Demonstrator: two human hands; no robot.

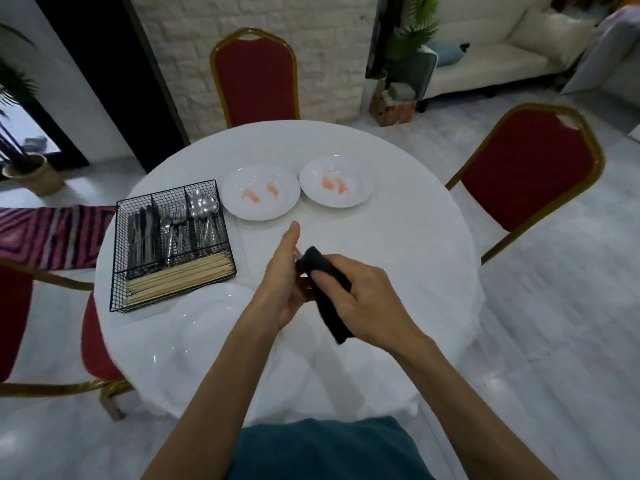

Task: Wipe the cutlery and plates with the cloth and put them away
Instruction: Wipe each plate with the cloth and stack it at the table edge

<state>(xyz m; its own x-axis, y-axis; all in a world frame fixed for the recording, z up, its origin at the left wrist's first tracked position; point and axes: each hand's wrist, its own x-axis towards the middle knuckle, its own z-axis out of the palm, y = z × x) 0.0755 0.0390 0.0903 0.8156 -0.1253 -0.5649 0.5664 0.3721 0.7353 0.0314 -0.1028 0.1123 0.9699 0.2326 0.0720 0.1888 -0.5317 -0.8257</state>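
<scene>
The round white counter (398, 258) is seen from above, and most of the task is judged to be left. At the near left a clear plate (194, 327) is faintly made out lying flat, just near of the basket; whether it has been wiped cannot be told. Two white plates are set side by side at the far middle, nearly touching: the left plate (259, 209) and the right plate (360, 192), each marked with orange smears, so both are judged unwiped. At the left a black wire basket (221, 244) is filled with dark knives, forks, spoons and, in its near compartment, chopsticks (176, 280); the cutlery is thus already stowed, though its wiping cannot be confirmed.

Above the near middle of the counter a black cloth (329, 306) is grasped in the grip of the right hand (374, 306), folded over something small and pressed against the left hand (284, 285). The left hand's grip is half curled, thumb raised; what it holds is hidden, so this cannot be told
</scene>
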